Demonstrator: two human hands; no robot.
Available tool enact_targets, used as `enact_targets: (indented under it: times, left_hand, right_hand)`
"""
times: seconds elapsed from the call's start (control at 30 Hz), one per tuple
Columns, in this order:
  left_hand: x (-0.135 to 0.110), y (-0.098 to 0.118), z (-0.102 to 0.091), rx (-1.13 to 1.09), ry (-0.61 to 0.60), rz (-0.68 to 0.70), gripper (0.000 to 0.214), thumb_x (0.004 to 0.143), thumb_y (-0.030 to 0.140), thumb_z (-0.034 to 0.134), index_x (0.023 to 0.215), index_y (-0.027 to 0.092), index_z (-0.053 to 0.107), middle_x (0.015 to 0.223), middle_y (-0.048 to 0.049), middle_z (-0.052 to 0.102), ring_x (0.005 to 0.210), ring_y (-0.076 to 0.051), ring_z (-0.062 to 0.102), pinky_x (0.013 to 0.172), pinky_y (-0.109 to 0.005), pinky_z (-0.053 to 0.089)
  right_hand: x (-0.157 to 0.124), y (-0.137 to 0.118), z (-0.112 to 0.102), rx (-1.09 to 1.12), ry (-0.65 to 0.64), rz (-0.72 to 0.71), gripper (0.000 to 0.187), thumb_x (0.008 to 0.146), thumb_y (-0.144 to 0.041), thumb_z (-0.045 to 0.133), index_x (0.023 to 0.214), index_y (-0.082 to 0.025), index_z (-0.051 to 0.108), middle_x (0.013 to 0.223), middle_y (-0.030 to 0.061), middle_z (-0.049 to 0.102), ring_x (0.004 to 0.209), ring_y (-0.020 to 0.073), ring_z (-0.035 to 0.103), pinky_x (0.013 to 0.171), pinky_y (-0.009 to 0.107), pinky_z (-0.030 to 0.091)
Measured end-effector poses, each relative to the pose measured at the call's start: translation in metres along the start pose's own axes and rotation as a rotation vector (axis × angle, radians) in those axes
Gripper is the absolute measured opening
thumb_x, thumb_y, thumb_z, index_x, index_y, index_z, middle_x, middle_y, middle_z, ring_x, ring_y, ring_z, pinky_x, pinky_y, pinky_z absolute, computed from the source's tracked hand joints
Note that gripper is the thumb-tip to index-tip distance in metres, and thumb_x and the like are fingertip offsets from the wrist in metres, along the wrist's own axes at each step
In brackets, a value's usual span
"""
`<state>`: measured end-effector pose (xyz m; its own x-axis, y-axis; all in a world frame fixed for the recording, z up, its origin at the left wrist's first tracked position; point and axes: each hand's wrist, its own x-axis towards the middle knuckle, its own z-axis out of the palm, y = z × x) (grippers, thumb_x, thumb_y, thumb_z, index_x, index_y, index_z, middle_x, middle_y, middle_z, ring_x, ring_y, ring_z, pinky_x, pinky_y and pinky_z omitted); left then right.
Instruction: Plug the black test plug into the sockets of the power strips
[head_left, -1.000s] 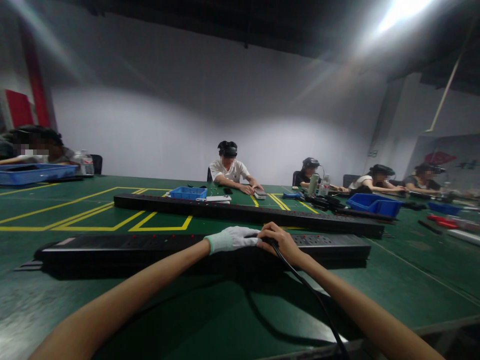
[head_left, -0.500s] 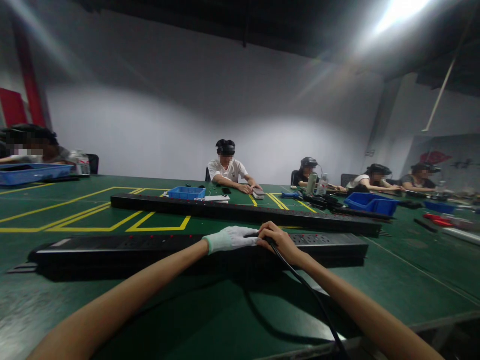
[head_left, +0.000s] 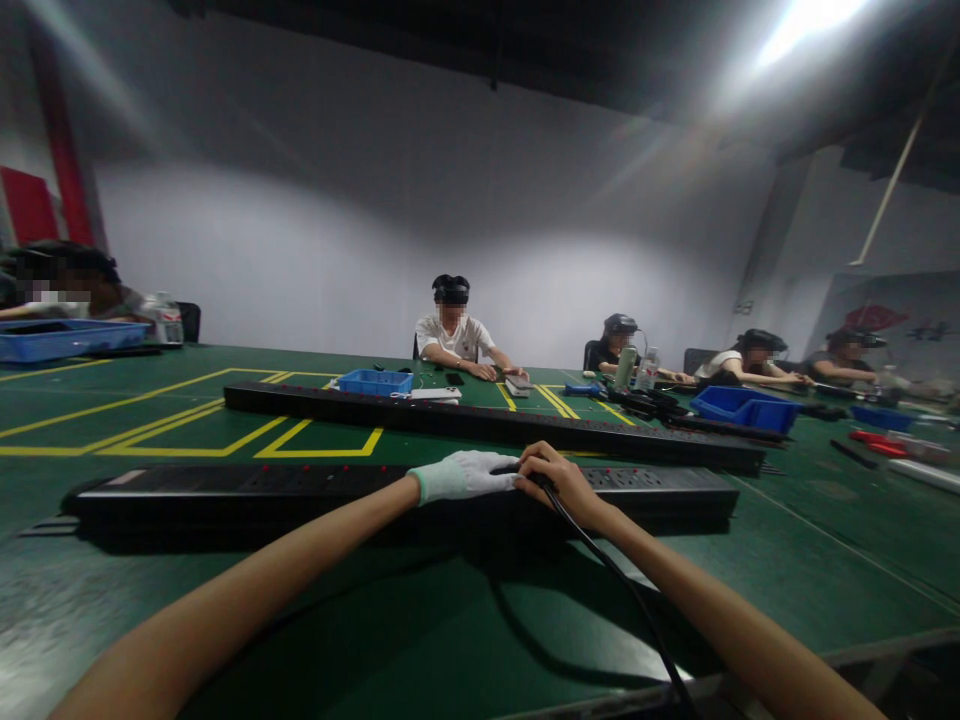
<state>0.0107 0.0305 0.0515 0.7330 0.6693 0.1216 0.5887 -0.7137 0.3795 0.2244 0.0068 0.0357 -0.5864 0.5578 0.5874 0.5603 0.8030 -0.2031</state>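
A long black power strip with rows of sockets and small red lights lies across the green table in front of me. My left hand, in a white glove with a mint cuff, rests on its middle with fingers stretched to the right. Beside those fingertips, my bare right hand is closed around the plug end of a black cable, against the strip's socket face. Fingers cover the plug, so how far it sits in a socket is hidden. From there the cable runs down toward the near table edge.
Behind lies a second long black power strip. Beyond it are a blue tray and a white box-like item. A blue bin stands right, a larger blue tray far left. Several people wearing headsets sit around the table.
Both hands keep their places on the strip and the cable. The view has shifted very slightly.
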Motion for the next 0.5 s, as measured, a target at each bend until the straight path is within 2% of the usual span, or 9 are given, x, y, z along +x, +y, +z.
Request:
enact_targets:
  times: [0.27, 0.5]
  left_hand:
    - [0.0005, -0.0009, -0.0001, -0.001, -0.003, -0.011, 0.062, 0.085, 0.066, 0.03, 0.135, 0.03, 0.039, 0.136, -0.0025, 0.046, 0.119, -0.025, 0.047, 0.097, -0.032, 0.033]
    - [0.0003, -0.0019, 0.0007, 0.028, 0.012, -0.014, 0.061, 0.086, 0.063, 0.031, 0.134, 0.027, 0.041, 0.134, -0.0042, 0.049, 0.117, -0.027, 0.048, 0.096, -0.032, 0.035]
  right_hand:
    - [0.001, 0.0003, -0.0005, 0.026, 0.01, 0.012, 0.019, 0.086, -0.04, 0.056, 0.085, -0.022, 0.062, 0.1, 0.0045, 0.053, 0.084, 0.0154, 0.057, 0.079, 0.028, 0.045]
    - [0.003, -0.0015, -0.002, 0.07, -0.013, 0.035, 0.025, 0.081, -0.046, 0.06, 0.093, -0.025, 0.065, 0.1, 0.0036, 0.053, 0.087, 0.0163, 0.057, 0.081, 0.029, 0.045]
